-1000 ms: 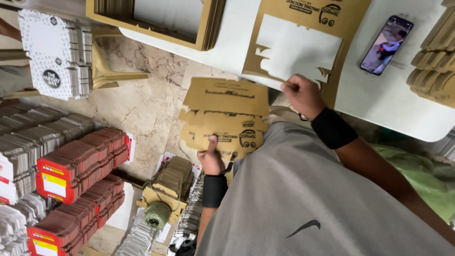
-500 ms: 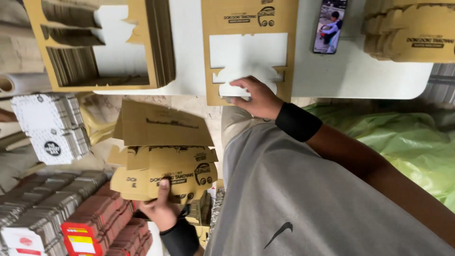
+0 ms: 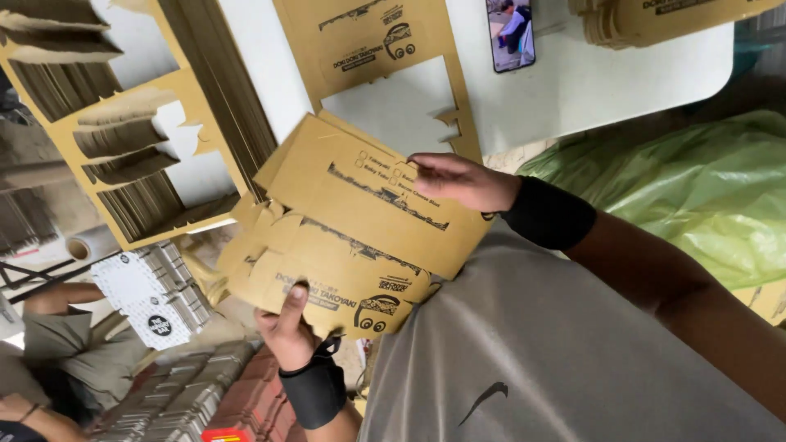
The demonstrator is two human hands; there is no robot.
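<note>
Left hand (image 3: 288, 327) grip closed on lower blanks (image 3: 327, 278), thumb on top. Right hand (image 3: 458, 178) grip pinches top blank (image 3: 368, 192) at right edge. Stack held in air, off near desk (image 3: 589, 82) edge. Advice: support stack from below, square edges, avoid creasing flaps.

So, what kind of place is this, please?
Probably a small packaging workshop. Both hands hold flat printed cardboard box blanks, a punched-out cardboard sheet lies on the white table, and bundles of flat cartons are stacked on the floor.
</note>
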